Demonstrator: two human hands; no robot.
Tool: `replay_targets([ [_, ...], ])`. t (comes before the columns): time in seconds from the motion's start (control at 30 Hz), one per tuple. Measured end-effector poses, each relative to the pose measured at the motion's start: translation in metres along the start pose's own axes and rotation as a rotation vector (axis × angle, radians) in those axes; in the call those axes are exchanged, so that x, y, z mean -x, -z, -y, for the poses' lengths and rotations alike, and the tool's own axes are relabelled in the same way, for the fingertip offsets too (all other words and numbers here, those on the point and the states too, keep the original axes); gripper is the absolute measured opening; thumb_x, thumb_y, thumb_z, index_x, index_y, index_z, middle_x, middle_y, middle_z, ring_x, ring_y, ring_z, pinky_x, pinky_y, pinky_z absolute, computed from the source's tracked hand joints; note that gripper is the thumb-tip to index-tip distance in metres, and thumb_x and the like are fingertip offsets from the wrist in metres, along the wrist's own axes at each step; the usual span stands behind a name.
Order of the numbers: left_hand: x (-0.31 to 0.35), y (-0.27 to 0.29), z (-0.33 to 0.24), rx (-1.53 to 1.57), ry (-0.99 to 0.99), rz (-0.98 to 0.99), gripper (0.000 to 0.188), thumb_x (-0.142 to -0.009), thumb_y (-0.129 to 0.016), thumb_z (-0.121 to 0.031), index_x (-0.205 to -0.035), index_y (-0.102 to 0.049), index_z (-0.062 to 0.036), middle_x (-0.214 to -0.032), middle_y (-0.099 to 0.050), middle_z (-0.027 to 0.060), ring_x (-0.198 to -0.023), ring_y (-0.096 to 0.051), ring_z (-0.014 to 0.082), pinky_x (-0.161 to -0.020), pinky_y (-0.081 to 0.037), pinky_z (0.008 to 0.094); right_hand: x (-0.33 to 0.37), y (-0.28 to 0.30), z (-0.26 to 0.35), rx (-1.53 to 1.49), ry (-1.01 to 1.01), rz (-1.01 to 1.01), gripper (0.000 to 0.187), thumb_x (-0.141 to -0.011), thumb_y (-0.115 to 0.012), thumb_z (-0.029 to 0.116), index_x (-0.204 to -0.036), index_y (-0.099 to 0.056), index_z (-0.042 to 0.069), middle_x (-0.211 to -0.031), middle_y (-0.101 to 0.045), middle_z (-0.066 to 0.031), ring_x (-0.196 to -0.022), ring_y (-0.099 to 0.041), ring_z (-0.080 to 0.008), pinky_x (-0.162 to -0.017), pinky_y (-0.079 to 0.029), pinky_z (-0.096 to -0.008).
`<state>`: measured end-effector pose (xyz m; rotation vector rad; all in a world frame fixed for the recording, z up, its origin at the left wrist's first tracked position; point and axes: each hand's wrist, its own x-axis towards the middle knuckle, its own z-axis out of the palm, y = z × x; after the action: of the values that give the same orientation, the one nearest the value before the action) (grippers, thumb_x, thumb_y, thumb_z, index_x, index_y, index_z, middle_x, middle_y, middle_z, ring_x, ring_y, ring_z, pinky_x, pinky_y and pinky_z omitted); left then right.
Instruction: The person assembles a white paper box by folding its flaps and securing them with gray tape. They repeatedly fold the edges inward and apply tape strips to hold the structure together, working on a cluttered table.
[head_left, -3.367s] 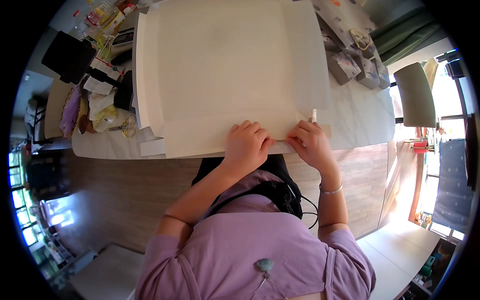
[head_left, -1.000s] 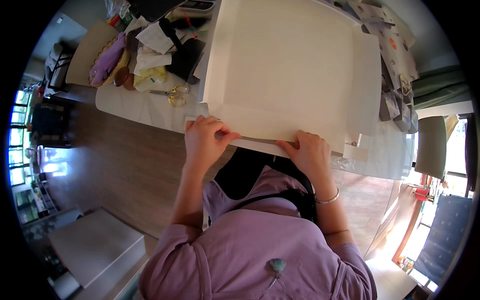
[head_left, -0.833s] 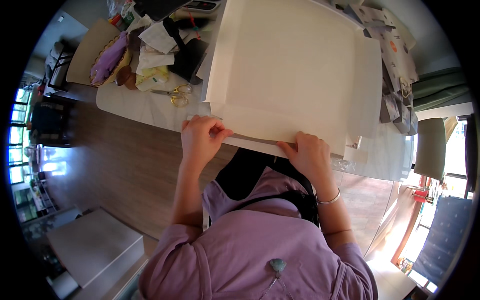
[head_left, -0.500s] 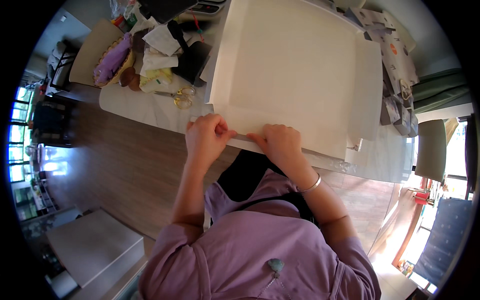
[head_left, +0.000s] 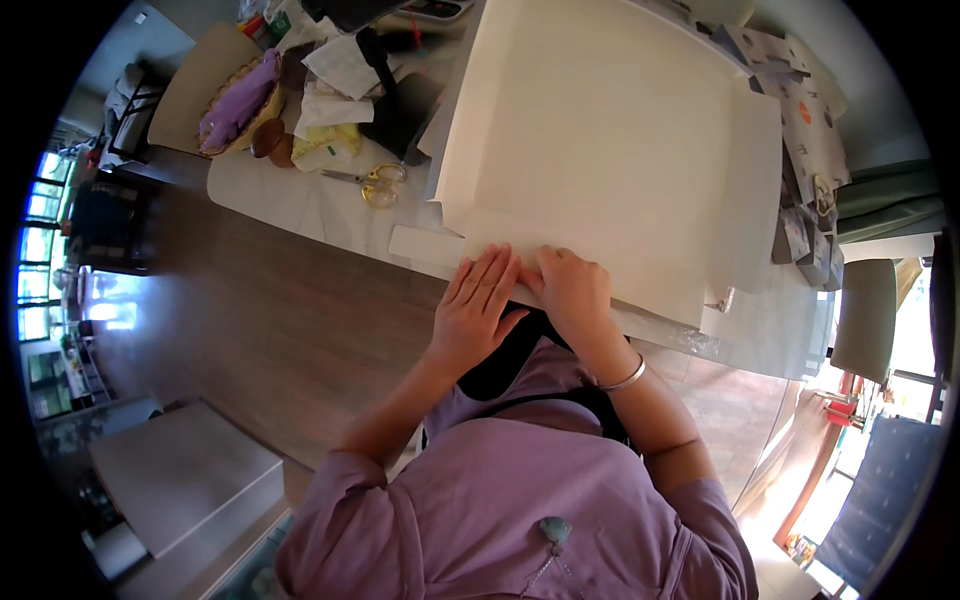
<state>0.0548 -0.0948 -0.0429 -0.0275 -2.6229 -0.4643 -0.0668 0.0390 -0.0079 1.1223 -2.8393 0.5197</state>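
A large, shallow white cardboard box [head_left: 600,150] lies unfolded at its near side on the table, its far walls partly raised. A narrow flap [head_left: 428,245] of it runs along the table's front edge. My left hand [head_left: 478,300] lies flat on this near edge, fingers stretched out and close together. Just to its right, my right hand [head_left: 570,285] is curled at the same edge, thumb side against the left fingertips. What its fingers pinch is partly hidden beneath the hand. Gold-handled scissors [head_left: 380,188] rest left of the box.
Behind the scissors lie white tissues [head_left: 340,68], a yellow-green packet [head_left: 325,148] and a black object [head_left: 400,115]. A woven basket with a purple cloth [head_left: 240,105] stands far left beside a brown rounded object [head_left: 270,140]. Grey printed boxes [head_left: 800,125] line the right.
My left hand has moved right and gone from a pinch to lying flat beside my right hand. The flap's left end now shows. The whole view has shifted slightly.
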Motion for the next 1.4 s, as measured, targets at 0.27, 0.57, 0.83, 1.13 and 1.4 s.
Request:
replay_targets([
  [0.27, -0.003, -0.004, 0.015, -0.088, -0.123, -0.073, 0.045, -0.092, -0.075, -0.035, -0.130, -0.073, -0.0116, -0.142, -0.066, 0.0089, -0.134, -0.059, 0.0253, -0.108, -0.045, 0.0438, 0.050, 0.024, -0.048, -0.297, 0.311, -0.302, 0.015, -0.079, -0.079, 0.006, -0.093, -0.072, 0.007, -0.081, -0.061, -0.0049, -0.065, -0.064, -0.0251, -0.056, -0.054, -0.0361],
  [0.57, -0.009, -0.004, 0.016, 0.083, -0.277, -0.252, 0.026, -0.081, -0.086, -0.012, -0.105, -0.080, -0.0095, -0.117, -0.076, 0.0048, -0.111, -0.070, 0.0224, -0.096, -0.051, 0.0401, 0.103, 0.043, -0.072, -0.106, 0.358, -0.475, 0.035, -0.072, -0.086, 0.009, -0.106, -0.077, 0.009, -0.108, -0.069, -0.0023, -0.091, -0.065, -0.0211, -0.076, -0.052, -0.0351],
  [0.83, -0.017, 0.005, 0.004, 0.115, -0.302, -0.249, 0.026, -0.079, -0.084, -0.009, -0.104, -0.079, -0.0061, -0.112, -0.076, 0.0046, -0.106, -0.071, 0.0224, -0.091, -0.056, 0.0391, 0.088, 0.044, -0.054, -0.046, 0.337, -0.442, 0.035, -0.080, -0.082, 0.019, -0.112, -0.074, 0.012, -0.118, -0.067, -0.0014, -0.105, -0.063, -0.0178, -0.089, -0.048, -0.0371],
  [1.13, -0.016, 0.004, 0.005, 0.074, -0.292, -0.226, 0.026, -0.079, -0.083, -0.010, -0.104, -0.078, -0.0059, -0.109, -0.076, 0.0038, -0.102, -0.071, 0.0222, -0.086, -0.057, 0.0373, 0.062, 0.028, -0.042, -0.005, 0.387, -0.316, 0.035, -0.081, -0.080, 0.022, -0.112, -0.072, 0.009, -0.107, -0.066, 0.0004, -0.090, -0.062, -0.0178, -0.083, -0.048, -0.0363],
  [1.4, -0.021, 0.020, 0.021, 0.046, -0.318, -0.141, 0.032, -0.080, -0.083, -0.018, -0.108, -0.076, -0.0050, -0.111, -0.073, 0.0038, -0.101, -0.068, 0.0213, -0.082, -0.057, 0.0348, 0.062, 0.027, -0.037, 0.115, 0.371, -0.270, 0.039, -0.082, -0.078, 0.021, -0.116, -0.069, 0.006, -0.111, -0.064, -0.0016, -0.094, -0.061, -0.0181, -0.084, -0.049, -0.0376],
])
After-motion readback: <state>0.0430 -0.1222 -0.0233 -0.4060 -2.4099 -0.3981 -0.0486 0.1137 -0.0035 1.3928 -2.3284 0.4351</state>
